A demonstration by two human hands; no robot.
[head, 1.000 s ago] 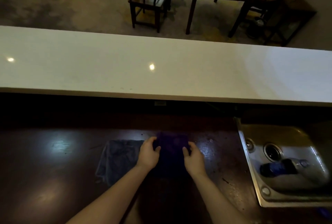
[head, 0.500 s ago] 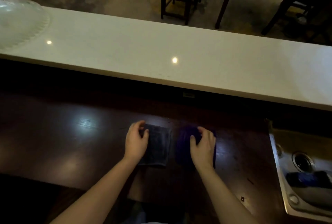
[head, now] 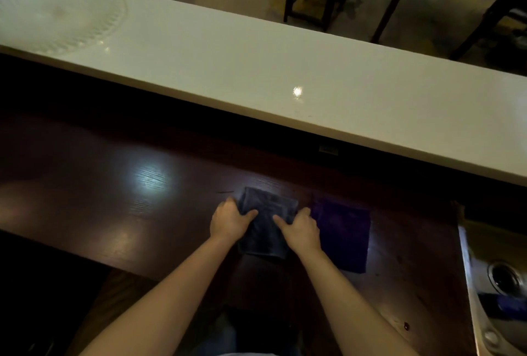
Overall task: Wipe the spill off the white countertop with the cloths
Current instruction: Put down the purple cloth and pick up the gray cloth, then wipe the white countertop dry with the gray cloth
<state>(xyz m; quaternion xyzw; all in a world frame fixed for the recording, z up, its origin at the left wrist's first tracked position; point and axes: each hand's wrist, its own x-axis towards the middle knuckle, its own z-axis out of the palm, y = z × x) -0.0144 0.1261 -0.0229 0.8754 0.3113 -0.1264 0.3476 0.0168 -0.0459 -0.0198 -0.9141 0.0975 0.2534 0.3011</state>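
Countertop (head: 256, 70), white, runs across the top, glass plate (head: 54, 10) at its left end; dark wood counter (head: 114, 198) below, sink (head: 496, 284) at right. Purple cloth (head: 342, 236) flat just right of grey cloth (head: 268, 221); left hand (head: 231, 220) and right hand (head: 302, 230) each pinch the grey cloth's sides

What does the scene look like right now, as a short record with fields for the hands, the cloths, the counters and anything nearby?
left hand: on the left edge of the grey cloth, fingers curled over it
right hand: on the right edge of the same cloth
purple cloth: lying flat to the right of the grey one, not held
dark wooden counter: both cloths lie on it
white countertop: further back and higher, no cloth on it
glass dish: at the far left of the white countertop
sink: at the right edge
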